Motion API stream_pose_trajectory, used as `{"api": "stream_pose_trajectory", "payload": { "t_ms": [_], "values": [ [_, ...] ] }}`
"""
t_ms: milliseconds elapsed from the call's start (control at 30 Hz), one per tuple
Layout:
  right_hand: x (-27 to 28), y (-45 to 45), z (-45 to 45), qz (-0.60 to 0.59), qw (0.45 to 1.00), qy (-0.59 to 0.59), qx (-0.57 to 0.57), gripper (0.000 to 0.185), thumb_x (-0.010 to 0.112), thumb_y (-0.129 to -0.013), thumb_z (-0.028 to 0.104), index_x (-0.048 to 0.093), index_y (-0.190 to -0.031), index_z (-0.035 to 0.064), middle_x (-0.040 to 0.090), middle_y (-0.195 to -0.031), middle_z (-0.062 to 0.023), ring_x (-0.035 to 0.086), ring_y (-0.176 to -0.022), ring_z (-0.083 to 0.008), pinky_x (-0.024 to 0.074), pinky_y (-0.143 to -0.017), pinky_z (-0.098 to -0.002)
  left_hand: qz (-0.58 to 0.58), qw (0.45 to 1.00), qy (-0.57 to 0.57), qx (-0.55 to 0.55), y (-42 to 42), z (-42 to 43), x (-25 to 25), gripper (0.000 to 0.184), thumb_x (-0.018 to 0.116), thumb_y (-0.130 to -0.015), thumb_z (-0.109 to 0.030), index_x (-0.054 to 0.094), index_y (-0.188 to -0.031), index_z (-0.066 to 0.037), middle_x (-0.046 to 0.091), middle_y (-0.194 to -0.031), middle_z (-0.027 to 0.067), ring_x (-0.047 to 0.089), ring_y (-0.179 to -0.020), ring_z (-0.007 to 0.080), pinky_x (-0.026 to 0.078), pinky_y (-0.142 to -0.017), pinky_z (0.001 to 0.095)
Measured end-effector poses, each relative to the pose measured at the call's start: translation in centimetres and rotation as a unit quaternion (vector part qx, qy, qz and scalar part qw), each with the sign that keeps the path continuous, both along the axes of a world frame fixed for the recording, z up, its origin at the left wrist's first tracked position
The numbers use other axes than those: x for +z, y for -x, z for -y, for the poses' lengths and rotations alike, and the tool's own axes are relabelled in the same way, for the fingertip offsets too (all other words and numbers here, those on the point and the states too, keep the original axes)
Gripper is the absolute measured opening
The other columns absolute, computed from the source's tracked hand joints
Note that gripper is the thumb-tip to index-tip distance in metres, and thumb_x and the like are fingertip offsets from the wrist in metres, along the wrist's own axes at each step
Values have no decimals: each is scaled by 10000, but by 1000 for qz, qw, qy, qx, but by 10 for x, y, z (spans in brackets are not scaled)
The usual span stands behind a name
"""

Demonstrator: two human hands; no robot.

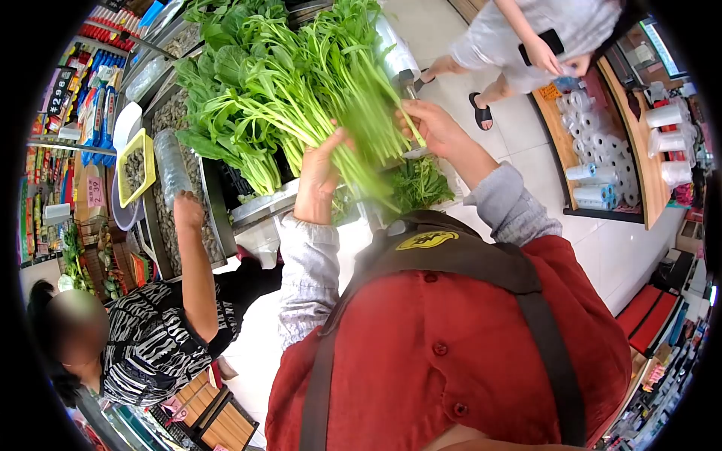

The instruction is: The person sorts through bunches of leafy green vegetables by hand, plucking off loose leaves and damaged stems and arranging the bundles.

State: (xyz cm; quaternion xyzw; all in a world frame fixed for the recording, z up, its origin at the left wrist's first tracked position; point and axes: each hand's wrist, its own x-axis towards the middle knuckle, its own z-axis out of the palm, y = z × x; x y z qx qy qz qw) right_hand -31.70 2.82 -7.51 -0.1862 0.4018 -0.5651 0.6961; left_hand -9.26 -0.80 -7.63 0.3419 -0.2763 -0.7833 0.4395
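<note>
A metal stand [267, 204] at the far middle is covered by a big pile of green vegetables [263, 83]. To its left, a yellow basket [150, 169] is seen. At the near edge of the pile, stems are gripped by the left hand [320, 169], its fingers curled closed. By the right hand [436, 128], thin stems are pinched between nearly joined fingertips.

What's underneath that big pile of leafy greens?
A metal rim shows along the near edge of the leafy greens, with something black just behind it. The leaves and stems cover the rest, so what most of them lie on cannot be seen.
</note>
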Motion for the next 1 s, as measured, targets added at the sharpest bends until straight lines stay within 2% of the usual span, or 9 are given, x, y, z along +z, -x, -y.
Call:
{"api": "stream_pose_trajectory", "payload": {
  "t_ms": [167, 367, 600, 667, 700, 767, 900, 967, 1000],
  "values": [
    [16, -23, -31, 18, 996, 31, 81, 92, 565, -887, 170, 571, -926, 87, 619, -815, -20, 576, -644, -96, 491, -591, -247, 27, 999, -4, -30, 17, -1, 3, 202, 604, -833, -48, 518, -1016, -51, 621, -991, 163, 615, -725, 183, 548, -630, 303],
    [5, -41, -44, -143, 985, -2, 99, 101, 585, -876, 198, 592, -865, 97, 644, -786, 1, 553, -619, -36, 462, -561, -190, 59, 998, 7, -6, 35, -4, -9, 237, 645, -789, -6, 531, -987, -68, 626, -880, 108, 592, -669, 172, 541, -557, 314],
    [-27, -38, -48, -223, 973, 0, 52, 144, 549, -894, 189, 578, -840, 59, 625, -753, -7, 544, -605, -55, 452, -552, -199, 76, 997, -10, 25, 42, -16, -1, 246, 655, -760, 47, 529, -945, -55, 620, -828, 89, 599, -671, 183, 517, -568, 288],
    [-38, -37, -49, -364, 928, 53, 54, 192, 524, -905, 193, 565, -826, 23, 605, -714, -20, 540, -601, -79, 443, -555, -224, 69, 997, -4, 23, 43, -17, -4, 244, 638, -768, 58, 522, -948, -59, 634, -873, 123, 614, -717, 192, 520, -583, 287],
    [-36, -37, -50, -363, 929, 52, 52, 192, 524, -905, 193, 565, -826, 23, 605, -714, -20, 540, -601, -79, 443, -555, -224, 70, 997, -4, 21, 43, -16, -6, 244, 638, -768, 58, 522, -948, -59, 634, -873, 123, 614, -717, 192, 520, -583, 287],
    [-34, -36, -52, -486, 866, 115, 20, 236, 513, -907, 205, 554, -815, -9, 595, -691, -33, 539, -601, -102, 441, -562, -267, 75, 997, -1, 25, 43, -17, -11, 239, 622, -776, 65, 522, -956, -57, 634, -927, 153, 622, -752, 199, 526, -599, 291],
    [-26, -34, -55, -482, 868, 120, 7, 240, 515, -899, 205, 555, -815, -16, 594, -682, -42, 550, -612, -115, 447, -575, -296, 72, 997, -11, 32, 48, -24, 2, 240, 614, -778, 76, 516, -964, -41, 623, -939, 148, 619, -766, 198, 529, -610, 296],
    [-16, -34, -57, -622, 771, 137, -1, 246, 522, -892, 218, 561, -820, -14, 605, -695, -45, 557, -631, -108, 446, -584, -293, 69, 997, 2, 38, 48, -24, -2, 244, 619, -774, 77, 518, -962, -41, 623, -924, 134, 619, -769, 198, 528, -611, 295],
    [-20, -33, -58, -622, 771, 137, -2, 246, 522, -892, 218, 561, -820, -14, 605, -695, -45, 557, -631, -108, 446, -584, -293, 66, 997, 16, 45, 49, -25, -2, 247, 625, -770, 79, 520, -960, -40, 623, -908, 121, 620, -773, 199, 526, -612, 295]
  ]
}}
